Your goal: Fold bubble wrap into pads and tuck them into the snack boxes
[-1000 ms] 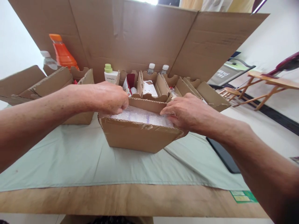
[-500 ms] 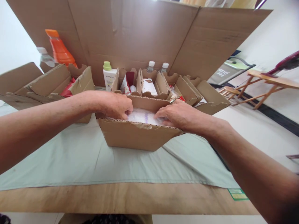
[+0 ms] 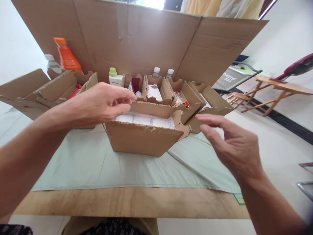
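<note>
In front of me stands an open cardboard box (image 3: 144, 139). Inside it lies a bubble-wrapped package (image 3: 151, 121), white with faint purple marks. My left hand (image 3: 105, 101) hovers over the box's left end, its fingers apart and holding nothing. To the right of the box, my right hand (image 3: 232, 143) is raised in the air with thumb and fingers spread, also without anything in it. The left hand hides the box's left corner.
Behind stand cardboard bins (image 3: 158, 88) with packets and boxes. A green-capped bottle (image 3: 113, 72), an orange bottle (image 3: 67, 55) and clear bottles (image 3: 156, 72) stand before a tall cardboard panel (image 3: 141, 39). A pale green cloth (image 3: 137, 171) covers the wooden table (image 3: 137, 202).
Both hands have come up out of the box, letting go of the wrapped package. The left hand moved up and left, the right hand out to the right. The view tilted slightly.
</note>
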Demonstrator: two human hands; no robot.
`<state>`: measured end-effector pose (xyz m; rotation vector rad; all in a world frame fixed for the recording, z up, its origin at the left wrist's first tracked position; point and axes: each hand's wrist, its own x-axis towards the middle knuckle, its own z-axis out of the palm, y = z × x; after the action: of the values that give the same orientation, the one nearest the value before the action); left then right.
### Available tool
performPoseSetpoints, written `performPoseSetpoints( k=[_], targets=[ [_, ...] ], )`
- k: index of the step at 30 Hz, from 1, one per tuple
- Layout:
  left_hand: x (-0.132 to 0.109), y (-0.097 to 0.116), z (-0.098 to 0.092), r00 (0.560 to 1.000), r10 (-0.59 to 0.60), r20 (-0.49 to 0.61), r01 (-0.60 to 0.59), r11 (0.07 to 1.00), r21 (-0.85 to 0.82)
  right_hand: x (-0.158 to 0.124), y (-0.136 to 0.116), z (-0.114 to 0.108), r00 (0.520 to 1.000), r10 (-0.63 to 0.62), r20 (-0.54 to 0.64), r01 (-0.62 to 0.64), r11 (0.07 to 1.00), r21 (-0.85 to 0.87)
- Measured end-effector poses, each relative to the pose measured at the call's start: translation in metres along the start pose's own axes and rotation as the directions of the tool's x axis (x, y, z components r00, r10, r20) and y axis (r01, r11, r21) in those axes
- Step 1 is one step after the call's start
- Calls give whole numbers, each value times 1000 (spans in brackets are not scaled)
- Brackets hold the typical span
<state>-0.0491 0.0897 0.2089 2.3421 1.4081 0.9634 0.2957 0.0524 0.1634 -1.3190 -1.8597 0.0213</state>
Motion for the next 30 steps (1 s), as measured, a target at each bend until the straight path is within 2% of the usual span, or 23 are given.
performPoseSetpoints(
  k=[2,3,4,6,8,10,13,16,23,27,30],
  targets=[
    [-33,1,6,970,-27,-243,25,1000,-12,-24,9,8,994,93,59,-95,994,45],
    [-49,-1,14,934,-85,-348,66,996,-64,-34,12,15,988,121,96,-129,988,80],
    [-64,-6,23,896,-182,-406,128,980,-155,-41,14,23,983,135,126,-151,981,124],
    [-84,-20,45,857,-371,-358,246,905,-348,-48,13,40,975,141,173,-177,960,217],
    [-94,-35,66,849,-476,-229,323,811,-487,-50,6,57,967,135,217,-195,938,286],
    [-94,-44,82,867,-483,-120,345,757,-555,-49,-3,71,963,143,229,-213,924,317],
    [-91,-47,95,881,-466,-88,339,748,-570,-52,-14,85,960,204,190,-257,912,320],
    [-90,-45,100,870,-477,-122,336,756,-562,-57,-15,94,957,234,174,-282,892,354],
    [-92,-49,107,909,-409,-81,256,701,-666,-61,-14,110,934,309,178,-357,795,491],
    [-118,-34,107,881,-465,-87,304,698,-648,-80,-27,103,938,325,120,-343,821,457],
    [-147,-15,101,843,-507,-183,296,719,-629,-98,-41,92,960,274,64,-276,872,404]
  ],
)
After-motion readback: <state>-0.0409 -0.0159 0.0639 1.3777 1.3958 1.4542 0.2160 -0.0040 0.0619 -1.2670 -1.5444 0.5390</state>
